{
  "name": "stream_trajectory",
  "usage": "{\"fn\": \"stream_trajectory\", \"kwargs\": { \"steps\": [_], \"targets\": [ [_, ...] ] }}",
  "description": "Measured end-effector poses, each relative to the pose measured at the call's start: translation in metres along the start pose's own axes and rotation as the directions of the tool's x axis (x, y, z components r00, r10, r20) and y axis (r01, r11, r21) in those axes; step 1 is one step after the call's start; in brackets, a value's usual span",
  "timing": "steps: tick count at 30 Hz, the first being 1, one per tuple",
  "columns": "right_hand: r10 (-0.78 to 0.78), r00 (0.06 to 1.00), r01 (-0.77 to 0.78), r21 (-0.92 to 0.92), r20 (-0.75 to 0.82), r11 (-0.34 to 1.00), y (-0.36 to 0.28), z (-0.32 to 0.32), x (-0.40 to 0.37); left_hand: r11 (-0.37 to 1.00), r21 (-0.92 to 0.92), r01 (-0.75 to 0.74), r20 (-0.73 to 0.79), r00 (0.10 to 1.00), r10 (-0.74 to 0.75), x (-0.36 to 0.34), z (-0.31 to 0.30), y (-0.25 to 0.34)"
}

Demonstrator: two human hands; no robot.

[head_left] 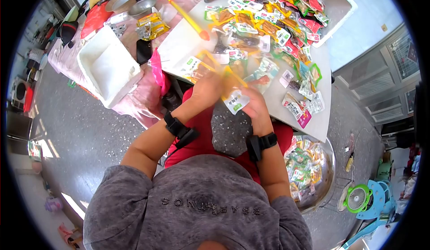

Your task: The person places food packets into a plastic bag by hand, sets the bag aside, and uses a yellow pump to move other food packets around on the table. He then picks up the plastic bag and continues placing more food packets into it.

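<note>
Over the near edge of the white table, my right hand has its fingers closed on a yellow and white snack packet. My left hand is beside the same packet's upper part, its fingers blurred by motion. Another yellow-edged packet lies or hangs just beyond the left hand; blur hides whether the hand touches it. Loose packets are spread on the tabletop past both hands, and a large pile spills from a white foam box at the back right.
A metal basin holding several packets stands low at the right. An empty white foam box sits on a pink cloth at the left. A yellow stick with an orange end lies at the table's back left. A green fan is at lower right.
</note>
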State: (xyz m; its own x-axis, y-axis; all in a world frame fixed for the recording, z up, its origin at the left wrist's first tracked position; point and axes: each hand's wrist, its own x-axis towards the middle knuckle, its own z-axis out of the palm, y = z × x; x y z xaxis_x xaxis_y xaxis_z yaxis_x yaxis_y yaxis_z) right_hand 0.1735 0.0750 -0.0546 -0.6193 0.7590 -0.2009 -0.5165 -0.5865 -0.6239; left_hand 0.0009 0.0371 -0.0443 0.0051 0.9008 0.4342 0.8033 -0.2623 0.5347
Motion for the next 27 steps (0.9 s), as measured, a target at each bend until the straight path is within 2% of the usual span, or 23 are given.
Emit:
{"fn": "stream_trajectory", "kwargs": {
  "steps": [2, 5, 6, 9, 14, 17, 20, 23, 27],
  "targets": [
    [0.081, 0.995, -0.079, -0.028, 0.062, 0.996, 0.007, -0.014, 0.012, 0.999, 0.028, -0.032, 0.006, 0.999, 0.032, 0.000, -0.010, 0.009],
    [0.115, 0.991, -0.113, -0.040, 0.063, 0.993, 0.012, -0.007, 0.013, 0.999, 0.032, -0.044, -0.022, 0.999, 0.044, -0.001, -0.008, 0.006],
    [0.104, 0.992, -0.101, -0.040, 0.065, 0.994, 0.012, -0.004, 0.015, 0.999, 0.028, -0.040, -0.037, 0.998, 0.041, -0.001, -0.009, 0.006],
    [0.047, 0.998, -0.046, -0.026, 0.051, 0.999, 0.015, 0.001, 0.022, 0.987, 0.007, -0.163, -0.076, 0.984, 0.163, -0.003, -0.012, 0.015],
    [-0.115, 0.993, 0.115, -0.048, 0.020, 0.992, 0.020, 0.029, 0.037, 0.971, 0.130, -0.200, -0.178, 0.959, 0.221, -0.006, -0.009, 0.010],
    [-0.037, 0.999, 0.037, 0.025, -0.013, 0.999, 0.019, 0.045, 0.037, 0.967, 0.142, -0.212, -0.220, 0.945, 0.240, -0.006, -0.005, 0.006],
    [0.126, 0.976, -0.155, -0.159, -0.178, 0.975, 0.018, 0.043, 0.027, 0.958, 0.201, -0.206, -0.187, 0.952, 0.244, -0.007, -0.006, 0.001],
    [0.146, 0.976, -0.203, -0.434, -0.161, 0.878, 0.017, 0.027, 0.013, 0.948, 0.241, -0.208, -0.132, 0.961, 0.244, -0.011, -0.009, 0.000],
    [0.025, 0.977, -0.111, -0.402, -0.212, 0.909, 0.018, 0.027, 0.026, 0.938, 0.217, -0.271, -0.163, 0.937, 0.309, -0.011, -0.010, 0.004]
  ]
}}
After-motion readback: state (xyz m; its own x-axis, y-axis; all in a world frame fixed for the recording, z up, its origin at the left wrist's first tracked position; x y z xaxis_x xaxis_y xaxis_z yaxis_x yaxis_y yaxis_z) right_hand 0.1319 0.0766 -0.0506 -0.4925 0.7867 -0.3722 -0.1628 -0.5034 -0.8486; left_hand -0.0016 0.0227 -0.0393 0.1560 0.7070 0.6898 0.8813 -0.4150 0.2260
